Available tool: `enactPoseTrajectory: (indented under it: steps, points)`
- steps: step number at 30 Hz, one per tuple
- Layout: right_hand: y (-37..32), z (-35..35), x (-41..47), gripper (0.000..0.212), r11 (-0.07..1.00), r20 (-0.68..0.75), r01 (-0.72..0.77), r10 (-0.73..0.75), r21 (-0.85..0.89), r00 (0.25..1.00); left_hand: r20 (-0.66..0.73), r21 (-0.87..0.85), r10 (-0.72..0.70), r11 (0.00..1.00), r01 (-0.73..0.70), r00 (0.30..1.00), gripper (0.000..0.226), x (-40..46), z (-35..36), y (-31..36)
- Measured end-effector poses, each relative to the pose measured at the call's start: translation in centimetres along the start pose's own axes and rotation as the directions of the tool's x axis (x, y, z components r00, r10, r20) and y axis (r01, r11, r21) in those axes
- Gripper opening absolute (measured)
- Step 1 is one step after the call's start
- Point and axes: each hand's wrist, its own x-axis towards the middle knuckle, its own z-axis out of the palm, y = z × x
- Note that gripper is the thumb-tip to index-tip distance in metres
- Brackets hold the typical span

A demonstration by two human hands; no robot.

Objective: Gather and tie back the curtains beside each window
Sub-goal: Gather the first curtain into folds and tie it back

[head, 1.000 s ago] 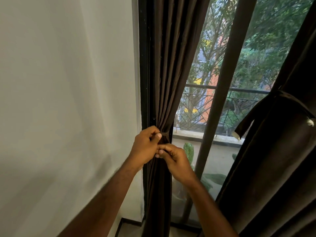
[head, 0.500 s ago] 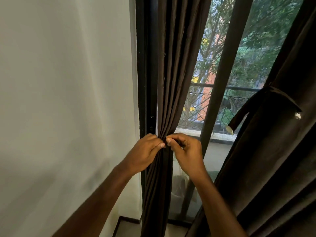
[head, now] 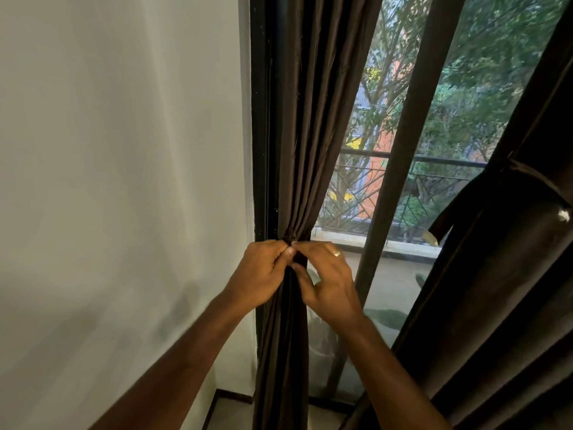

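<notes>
The left hand (head: 263,274) and the right hand (head: 328,280) meet at the gathered waist of the dark brown curtain (head: 313,119), which hangs just beside the black window frame (head: 260,119). The left thumb and forefinger pinch the cloth at the bunched point, and the right hand's fingertips pinch it from the other side, a ring (head: 337,253) showing on one finger. Right above the fingertips sits a small knot (head: 290,234) of the same dark cloth; whether it is a separate tie or the curtain's own fabric is hard to make out, and the hands cover whatever lies directly beneath it. Below the hands the curtain falls in a narrow column, cut off by the bottom edge. To the right of the right hand a slanting frame post (head: 400,150) crosses the glass, and beyond that a second curtain (head: 496,290) is cinched by a band (head: 539,178), its far side cut off. To the left of the left hand is a plain white wall (head: 108,150). Through the glass, a railing (head: 434,159) and blurred trees (head: 483,88)
</notes>
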Motion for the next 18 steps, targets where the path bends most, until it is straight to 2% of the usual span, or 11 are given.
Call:
enactPoseTrajectory:
  steps: [6, 9, 13, 16, 18]
  points:
    - [-0.7, 0.6, 0.8, 0.033, 0.992, 0.034, -0.098, 0.101, -0.073, 0.994, 0.020, 0.149, 0.019, 0.989, -0.022, 1.000, 0.028, 0.5, -0.5, -0.2]
    - [-0.5, 0.3, 1.1, 0.028, 0.985, 0.113, -0.154, 0.162, -0.074, 0.980, 0.119, 0.212, 0.017, 0.976, -0.042, 0.993, 0.030, 0.7, -1.0, 0.0]
    - [-0.1, -0.3, 2.3, 0.009, 0.995, 0.238, -0.099, 0.102, -0.028, 0.966, 0.284, 0.316, -0.075, 0.948, -0.019, 0.956, 0.031, 2.1, -2.2, 0.7]
    - [0.3, -1.0, 3.3, 0.003, 0.997, 0.370, -0.074, 0.071, -0.007, 0.926, 0.354, 0.307, -0.090, 0.951, -0.025, 0.931, 0.029, 3.2, -3.0, 0.7]
    - [0.5, -1.3, 3.6, 0.008, 0.993, 0.422, -0.115, 0.104, 0.002, 0.901, 0.311, 0.253, -0.026, 0.966, -0.057, 0.950, 0.030, 2.9, -2.9, 0.6]
